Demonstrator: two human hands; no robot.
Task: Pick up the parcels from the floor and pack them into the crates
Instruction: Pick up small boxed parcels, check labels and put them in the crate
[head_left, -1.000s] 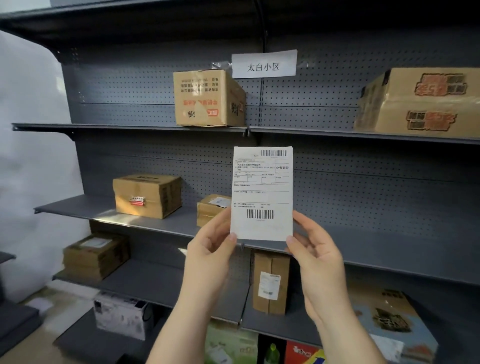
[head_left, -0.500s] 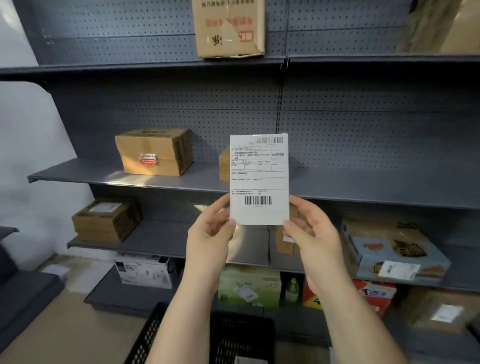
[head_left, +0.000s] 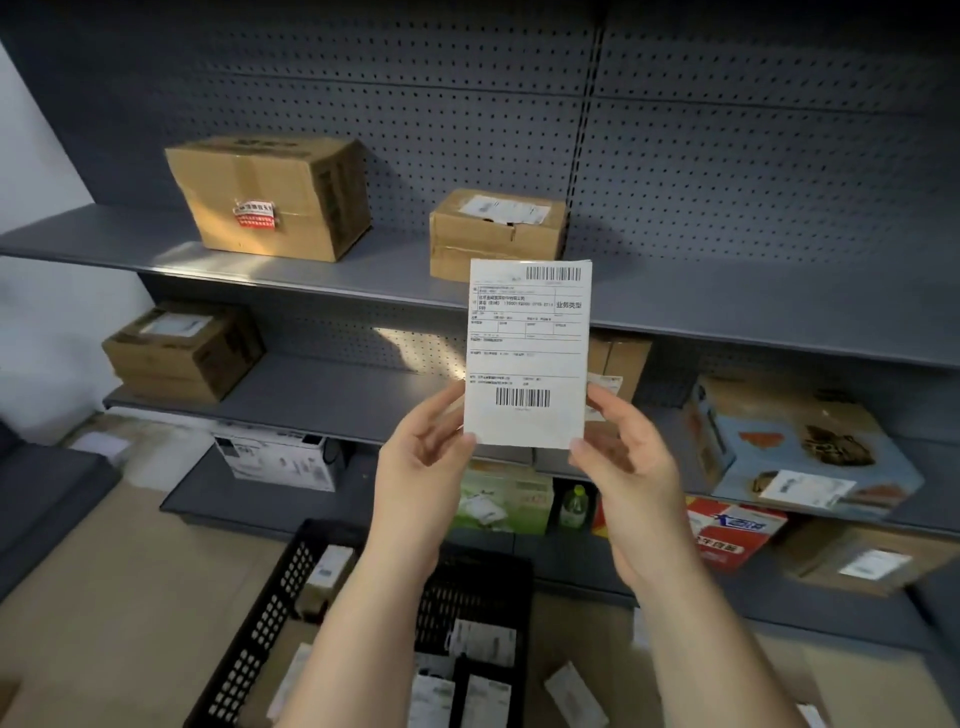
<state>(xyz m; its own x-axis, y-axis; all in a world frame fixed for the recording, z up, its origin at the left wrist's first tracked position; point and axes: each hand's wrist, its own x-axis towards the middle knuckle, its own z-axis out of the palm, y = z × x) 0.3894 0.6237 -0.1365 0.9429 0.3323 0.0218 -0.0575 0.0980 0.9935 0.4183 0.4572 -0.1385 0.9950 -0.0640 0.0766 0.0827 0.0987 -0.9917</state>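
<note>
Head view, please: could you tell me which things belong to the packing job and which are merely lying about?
Job: shipping label, pinched by left hand and right hand; black crate; small parcels inside it; white parcel on the floor.
Lying about: taped carton; blue box; green bottle.
</note>
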